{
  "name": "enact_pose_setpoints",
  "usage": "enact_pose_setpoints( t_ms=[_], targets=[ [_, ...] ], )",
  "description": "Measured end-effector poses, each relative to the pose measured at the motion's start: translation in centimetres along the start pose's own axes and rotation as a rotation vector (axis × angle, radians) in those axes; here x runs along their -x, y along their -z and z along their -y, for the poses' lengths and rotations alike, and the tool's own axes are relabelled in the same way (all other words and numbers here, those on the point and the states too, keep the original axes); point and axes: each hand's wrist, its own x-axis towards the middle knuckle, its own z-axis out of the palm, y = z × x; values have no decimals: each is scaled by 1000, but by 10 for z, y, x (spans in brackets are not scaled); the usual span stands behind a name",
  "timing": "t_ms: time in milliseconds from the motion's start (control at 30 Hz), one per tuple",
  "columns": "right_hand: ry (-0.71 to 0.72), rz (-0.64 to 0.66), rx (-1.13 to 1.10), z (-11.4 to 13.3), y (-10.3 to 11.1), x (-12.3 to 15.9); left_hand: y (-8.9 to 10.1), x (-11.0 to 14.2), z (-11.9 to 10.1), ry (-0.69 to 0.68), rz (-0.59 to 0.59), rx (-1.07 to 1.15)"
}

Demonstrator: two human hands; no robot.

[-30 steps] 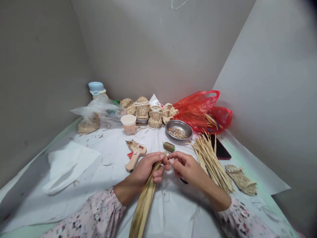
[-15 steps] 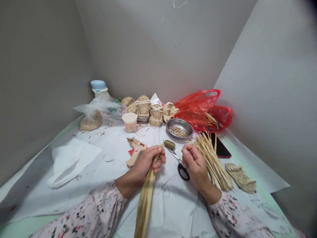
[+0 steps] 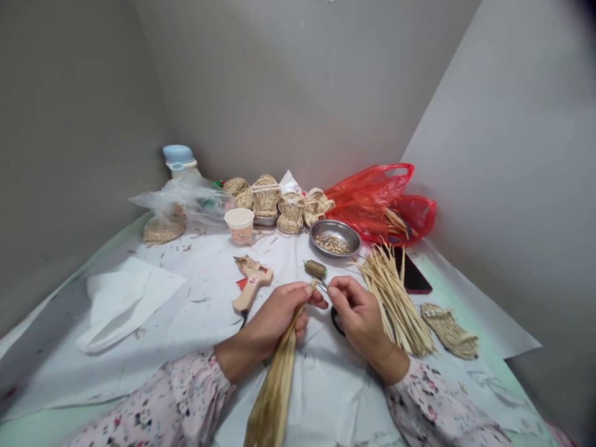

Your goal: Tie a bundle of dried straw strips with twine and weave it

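Glue gun [image 3: 254,284] lies on the table [image 3: 200,329], near the left hand [image 3: 278,315]. Left fingers are clamped on the fibre bundle [image 3: 275,385] near its upper end; a slack pinch could let strands slip. Scissors [image 3: 333,318] lie partly behind the right hand [image 3: 362,315]; a low sweep could snag them. Right fingers are pressed together; cannot tell whether thread is held.
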Motion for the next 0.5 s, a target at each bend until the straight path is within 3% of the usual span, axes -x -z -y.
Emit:
enact_pose_setpoints(
  t_ms=[167,500],
  targets=[
    [-9,-28,21,0,0,-1,-5,3,-1,55,82,49],
    [-29,-70,21,-2,0,-4,-4,2,3,110,139,5]
  ],
)
